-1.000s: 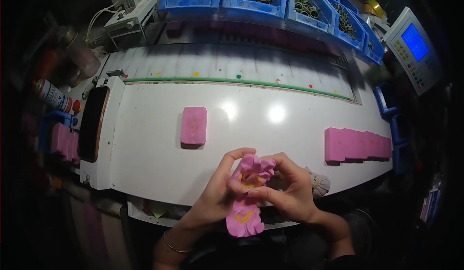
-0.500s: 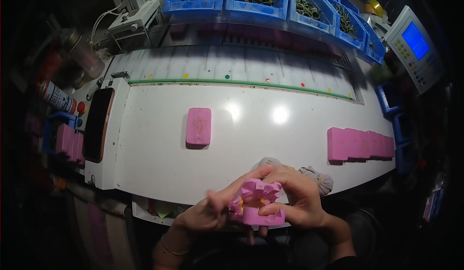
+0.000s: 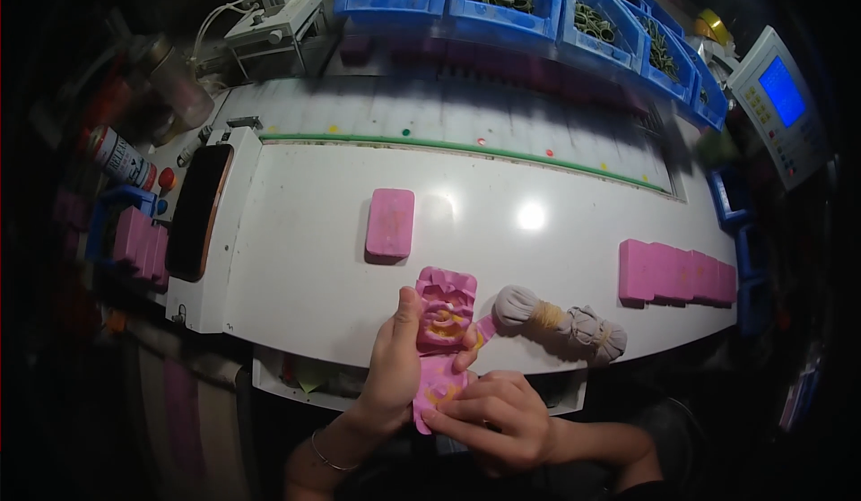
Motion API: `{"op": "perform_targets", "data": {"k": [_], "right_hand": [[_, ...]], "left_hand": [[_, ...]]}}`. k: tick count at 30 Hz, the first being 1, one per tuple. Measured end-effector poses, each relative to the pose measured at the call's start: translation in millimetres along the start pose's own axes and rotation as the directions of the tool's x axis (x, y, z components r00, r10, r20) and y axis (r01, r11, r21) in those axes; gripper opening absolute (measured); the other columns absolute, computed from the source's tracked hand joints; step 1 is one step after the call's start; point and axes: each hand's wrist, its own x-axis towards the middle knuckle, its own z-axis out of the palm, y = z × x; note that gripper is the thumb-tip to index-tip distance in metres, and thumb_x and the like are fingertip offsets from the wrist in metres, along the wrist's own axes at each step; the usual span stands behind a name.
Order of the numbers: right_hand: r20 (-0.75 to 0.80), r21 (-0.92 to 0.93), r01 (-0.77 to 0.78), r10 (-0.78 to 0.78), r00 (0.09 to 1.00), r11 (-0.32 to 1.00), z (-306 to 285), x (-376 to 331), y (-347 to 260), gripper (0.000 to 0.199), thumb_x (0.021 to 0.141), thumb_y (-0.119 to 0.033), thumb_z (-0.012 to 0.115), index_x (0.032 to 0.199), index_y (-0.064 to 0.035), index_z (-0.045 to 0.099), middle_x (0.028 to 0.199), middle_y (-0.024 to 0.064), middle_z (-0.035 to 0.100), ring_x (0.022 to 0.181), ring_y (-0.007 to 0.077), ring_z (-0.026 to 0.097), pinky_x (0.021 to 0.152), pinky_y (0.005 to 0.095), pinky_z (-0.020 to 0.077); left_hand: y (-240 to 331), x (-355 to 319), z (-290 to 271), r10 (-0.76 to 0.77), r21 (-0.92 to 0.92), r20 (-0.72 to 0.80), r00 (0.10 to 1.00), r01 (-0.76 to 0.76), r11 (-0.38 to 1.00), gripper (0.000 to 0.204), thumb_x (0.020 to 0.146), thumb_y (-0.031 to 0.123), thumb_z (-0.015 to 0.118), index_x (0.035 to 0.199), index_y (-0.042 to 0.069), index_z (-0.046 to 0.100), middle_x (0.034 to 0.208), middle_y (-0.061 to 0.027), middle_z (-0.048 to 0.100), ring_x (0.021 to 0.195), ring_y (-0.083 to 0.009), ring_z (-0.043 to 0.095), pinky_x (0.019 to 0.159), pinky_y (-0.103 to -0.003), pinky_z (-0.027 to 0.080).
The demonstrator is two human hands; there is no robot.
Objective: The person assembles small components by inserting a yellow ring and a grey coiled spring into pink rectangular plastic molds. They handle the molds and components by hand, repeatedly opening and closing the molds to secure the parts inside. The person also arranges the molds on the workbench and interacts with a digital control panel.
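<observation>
A pink, rubbery mould (image 3: 446, 308) lies spread apart in my hands near the table's front edge, its hollowed inside facing up with yellow marks. My left hand (image 3: 392, 371) is wrapped round it from the left, thumb along its side and fingertips showing at its right. My right hand (image 3: 507, 425) grips the mould's lower flap between its fingers, below the upper half. Another pink flap sticks out beside the left fingertips. A whole pink block (image 3: 391, 223) stands on the white table just beyond. To the right lies a pale cloth bundle (image 3: 518, 306) bound with yellowish bands.
Several pink blocks (image 3: 677, 272) form a row at the table's right. A dark phone (image 3: 202, 214) and a spray can (image 3: 126, 160) are at the left. Blue bins (image 3: 507, 17) of green curled pieces hang at the back, beside a control panel (image 3: 783, 93) with a blue screen.
The mould has been turned and spread out flatter, its inside now showing. My right hand has moved from its top right to the lower flap, uncovering the cloth bundle. The view has shifted slightly.
</observation>
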Motion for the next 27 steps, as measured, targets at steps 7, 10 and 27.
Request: {"op": "perform_targets", "data": {"k": [7, 10, 27], "right_hand": [[-0.179, 0.041, -0.474, 0.473, 0.863, 0.880, -7.6, 23.0, 27.5, 0.048, 0.069, -0.014, 0.077, 0.108, 0.0012, 0.055, 0.099, 0.0152, 0.047, 0.084, 0.0258, 0.052, 0.065, 0.0326, 0.0477], [0.056, 0.234, -0.569, 0.573, 0.818, 0.789, -23.2, 36.9, 38.8, 0.043, 0.073, -0.017, 0.075, 0.107, -0.0002, 0.055, 0.098, 0.0124, 0.044, 0.088, 0.0200, 0.051, 0.062, 0.0268, 0.0479], [-0.046, -0.149, -0.352, 0.349, 0.936, 0.924, -17.5, 6.8, 42.6, 0.023, 0.072, -0.004, 0.067, 0.094, 0.0008, 0.060, 0.086, 0.0102, 0.060, 0.076, 0.0243, 0.057, 0.063, 0.0331, 0.0463]], "left_hand": [[-8.8, -8.0, 9.1, 0.144, 0.304, 0.030, 0.989, -0.146, 0.941, 0.056, 0.096, 0.048, 0.030, 0.123, -0.001, 0.034, 0.095, -0.0115, 0.056, 0.066, -0.0148, 0.054, 0.060, -0.028, 0.050], [1.4, -13.0, 11.1, 0.078, 0.247, 0.169, 0.982, -0.119, 0.962, 0.075, 0.086, 0.053, 0.049, 0.134, 0.004, 0.019, 0.101, -0.0150, 0.052, 0.065, -0.0187, 0.057, 0.056, -0.033, 0.053], [22.9, -21.4, -21.7, 0.112, 0.572, -0.050, 0.992, -0.064, 0.818, 0.060, 0.087, 0.002, 0.058, 0.137, -0.001, 0.026, 0.092, -0.0113, 0.061, 0.075, -0.0099, 0.057, 0.071, -0.024, 0.049]]}}
